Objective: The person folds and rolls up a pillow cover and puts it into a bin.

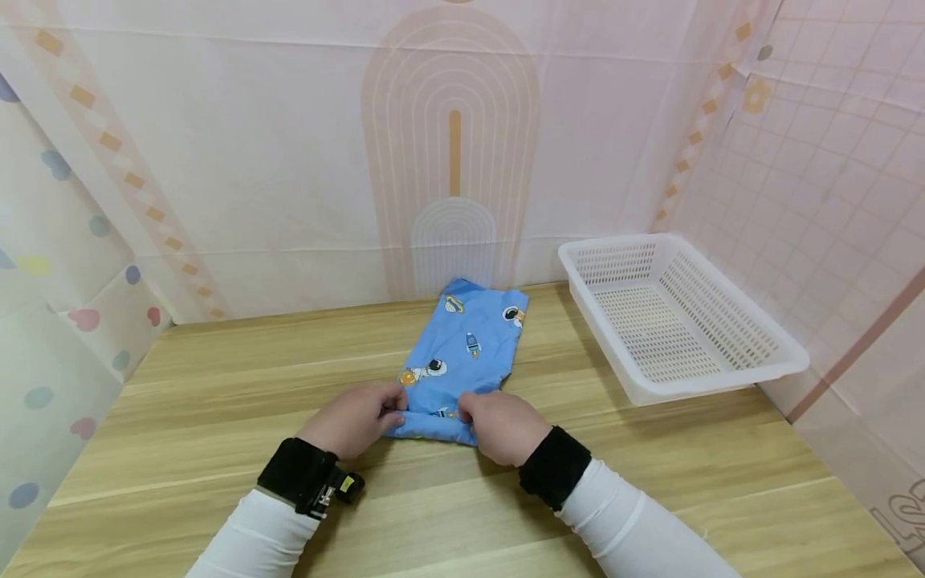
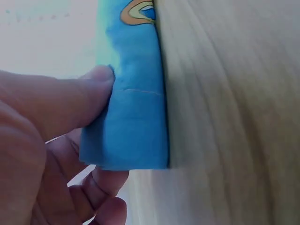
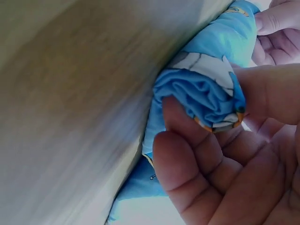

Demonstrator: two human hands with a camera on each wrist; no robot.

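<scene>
A blue cloth (image 1: 462, 337) printed with astronauts and rockets lies on the wooden table, its near edge rolled into a tube. At the roll's left end my left hand (image 1: 357, 419) pinches it between thumb and fingers. My right hand (image 1: 503, 425) grips the right end. In the left wrist view the thumb (image 2: 70, 101) presses on the roll (image 2: 133, 112), with fingers beneath its end. The right wrist view shows the coiled end of the roll (image 3: 201, 96), the fingers (image 3: 180, 159) curled around and under it. Farther off, the cloth lies flat.
A white perforated plastic basket (image 1: 694, 321) stands at the right of the wooden table (image 1: 238, 385), near the wall. Patterned sheets (image 1: 275, 160) cover the walls behind and to the sides. Both wrists wear black bands (image 1: 555, 468).
</scene>
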